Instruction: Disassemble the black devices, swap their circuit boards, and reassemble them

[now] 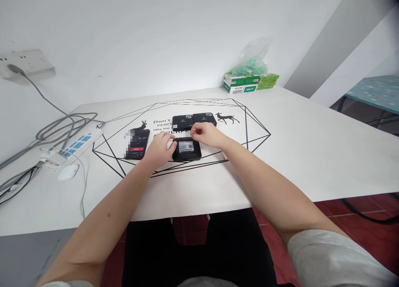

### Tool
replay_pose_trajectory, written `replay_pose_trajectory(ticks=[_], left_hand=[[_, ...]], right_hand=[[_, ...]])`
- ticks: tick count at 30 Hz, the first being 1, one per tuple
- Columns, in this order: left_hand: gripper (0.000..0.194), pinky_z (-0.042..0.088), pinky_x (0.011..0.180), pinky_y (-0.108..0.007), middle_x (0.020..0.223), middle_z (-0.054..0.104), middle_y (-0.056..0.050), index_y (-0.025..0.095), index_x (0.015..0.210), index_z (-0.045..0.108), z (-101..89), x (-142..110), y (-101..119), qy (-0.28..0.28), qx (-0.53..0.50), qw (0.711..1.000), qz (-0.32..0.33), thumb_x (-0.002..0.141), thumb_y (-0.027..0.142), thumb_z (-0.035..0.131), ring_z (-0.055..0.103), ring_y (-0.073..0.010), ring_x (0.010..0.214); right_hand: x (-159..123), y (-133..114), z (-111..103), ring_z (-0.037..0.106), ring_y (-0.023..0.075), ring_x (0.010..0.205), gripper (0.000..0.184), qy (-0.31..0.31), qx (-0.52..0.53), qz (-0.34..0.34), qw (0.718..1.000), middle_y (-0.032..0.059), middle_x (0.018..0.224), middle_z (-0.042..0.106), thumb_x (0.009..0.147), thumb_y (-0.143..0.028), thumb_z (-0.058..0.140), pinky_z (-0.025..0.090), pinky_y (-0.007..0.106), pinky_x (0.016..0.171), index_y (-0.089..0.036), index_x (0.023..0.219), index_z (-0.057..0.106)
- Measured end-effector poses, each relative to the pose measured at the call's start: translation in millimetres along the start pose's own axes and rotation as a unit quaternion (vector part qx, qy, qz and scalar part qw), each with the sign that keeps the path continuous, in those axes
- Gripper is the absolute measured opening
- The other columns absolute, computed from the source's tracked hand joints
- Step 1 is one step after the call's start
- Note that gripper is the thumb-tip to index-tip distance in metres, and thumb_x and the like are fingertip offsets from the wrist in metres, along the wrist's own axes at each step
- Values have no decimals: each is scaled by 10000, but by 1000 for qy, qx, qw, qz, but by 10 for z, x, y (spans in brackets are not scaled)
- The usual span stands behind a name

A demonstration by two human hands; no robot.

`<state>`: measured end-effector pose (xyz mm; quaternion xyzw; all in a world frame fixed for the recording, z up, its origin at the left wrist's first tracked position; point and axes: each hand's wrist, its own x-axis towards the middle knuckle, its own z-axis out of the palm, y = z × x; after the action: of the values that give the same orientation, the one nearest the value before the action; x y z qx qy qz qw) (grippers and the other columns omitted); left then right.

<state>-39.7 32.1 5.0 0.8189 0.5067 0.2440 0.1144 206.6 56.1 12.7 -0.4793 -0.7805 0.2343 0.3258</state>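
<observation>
The black device lies label-up at desk centre. The left hand braces its left edge, grip spread; the right hand pinches at its far-right corner. Two similar units lie just beyond.

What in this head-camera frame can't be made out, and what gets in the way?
- Label print on the nearest black box: too small to read.
- Left hand grip on that box: fingertips face away, contact unclear.
- Right hand: curled fingers hide whether it pinches anything.
- Smartphone: part of the screen is blurred out.
- Printed slogan on the table: covered by the two far black boxes and the hands.
- Contents of the plastic bag: hazy through the film.
</observation>
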Motion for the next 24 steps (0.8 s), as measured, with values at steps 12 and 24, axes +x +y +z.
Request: replay_pose_trajectory(ticks=[12, 24], left_hand=[[536, 365, 1289, -497, 1642, 501, -141, 211, 1492, 557, 110, -43, -63, -130, 6, 991, 28, 1068, 528, 474, 459, -326, 1536], [665, 308, 1325, -478, 1776, 309, -149, 182, 1582, 491, 70, -58, -2, -153, 9, 988, 3, 1049, 580, 500, 325, -338, 1631]], right_hand=[[47, 225, -99, 708, 169, 849, 209, -111, -63, -2, 992, 25, 946, 828, 838, -82, 697, 529, 290, 805, -216, 863, 856], [25, 165, -234, 756, 219, 982, 260, -90, -168, 13, 982, 72, 1100, 844, 925, -115, 640, 566, 322, 921, -194, 1065, 844]])
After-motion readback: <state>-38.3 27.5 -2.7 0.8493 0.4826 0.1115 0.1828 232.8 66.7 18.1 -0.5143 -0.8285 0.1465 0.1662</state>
